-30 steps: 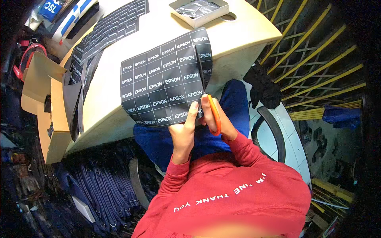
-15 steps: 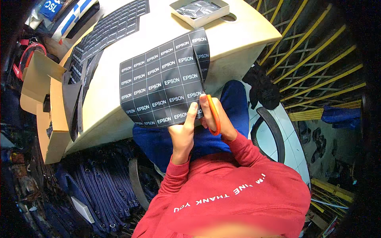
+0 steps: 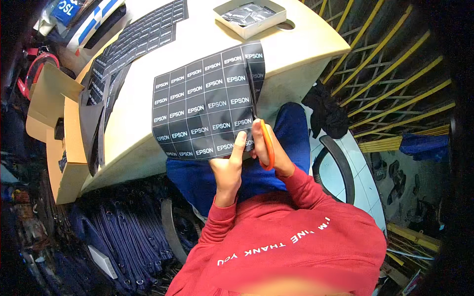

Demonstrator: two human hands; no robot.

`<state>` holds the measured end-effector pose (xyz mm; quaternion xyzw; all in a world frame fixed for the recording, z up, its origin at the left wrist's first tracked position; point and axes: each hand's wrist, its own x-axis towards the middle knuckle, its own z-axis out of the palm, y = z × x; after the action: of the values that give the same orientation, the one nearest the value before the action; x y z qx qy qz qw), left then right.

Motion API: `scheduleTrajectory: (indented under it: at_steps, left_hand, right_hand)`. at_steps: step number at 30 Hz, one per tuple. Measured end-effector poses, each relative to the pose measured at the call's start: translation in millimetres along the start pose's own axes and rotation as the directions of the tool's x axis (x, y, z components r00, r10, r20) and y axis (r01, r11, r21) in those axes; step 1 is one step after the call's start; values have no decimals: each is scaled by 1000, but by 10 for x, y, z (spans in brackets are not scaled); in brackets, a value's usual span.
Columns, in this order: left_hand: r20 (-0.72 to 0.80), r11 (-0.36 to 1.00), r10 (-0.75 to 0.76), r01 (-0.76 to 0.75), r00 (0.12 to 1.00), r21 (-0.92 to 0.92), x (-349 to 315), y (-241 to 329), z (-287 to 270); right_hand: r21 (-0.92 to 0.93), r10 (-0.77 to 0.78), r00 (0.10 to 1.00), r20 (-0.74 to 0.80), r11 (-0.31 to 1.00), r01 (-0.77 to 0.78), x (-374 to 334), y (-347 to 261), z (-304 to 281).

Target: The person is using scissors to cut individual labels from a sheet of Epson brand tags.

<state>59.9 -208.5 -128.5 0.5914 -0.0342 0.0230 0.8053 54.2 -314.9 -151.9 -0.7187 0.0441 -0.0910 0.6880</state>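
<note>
A black sheet printed with a white grid of repeated lettering spans from the table edge to my lap. Its lower right corner is pinched in my left hand, thumb on top and fingers underneath. My right hand is closed on a pair of scissors with orange handles, right beside my left thumb. The blades are mostly hidden at the sheet's right side. Along that side a strip hangs partly separated from the sheet, still level with its top edge.
On the pale table, more printed black sheets lie at the far left. An open box of small black pieces stands at the back. A cardboard box is by the left edge. A chair armrest is at my right.
The sheet has shifted slightly to the right and down, and its strip stands a little differently. Both hands keep nearly the same place and grip.
</note>
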Motion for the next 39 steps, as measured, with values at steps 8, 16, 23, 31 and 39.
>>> scheduleTrajectory:
  at_steps: [8, 16, 23, 31, 39]
  left_hand:
    - [13, 999, -12, 11, 1000, 53, -85, -95, -64]
    - [61, 993, -69, 63, 996, 97, -161, -99, -87]
    - [49, 994, -65, 60, 997, 89, -167, -105, -87]
    - [64, 993, -89, 83, 994, 88, -177, -79, -72]
    - [73, 984, -135, 125, 988, 124, -182, -35, -124]
  right_hand:
    - [-47, -68, 996, -55, 997, 65, 88, 58, -14]
    - [-46, -79, 996, -51, 996, 77, 138, 109, -47]
    - [-91, -123, 988, -90, 989, 115, 129, -3, -33]
    - [-102, -105, 991, -85, 990, 96, 138, 48, -60]
    - [-130, -85, 991, -99, 989, 72, 116, -113, -52]
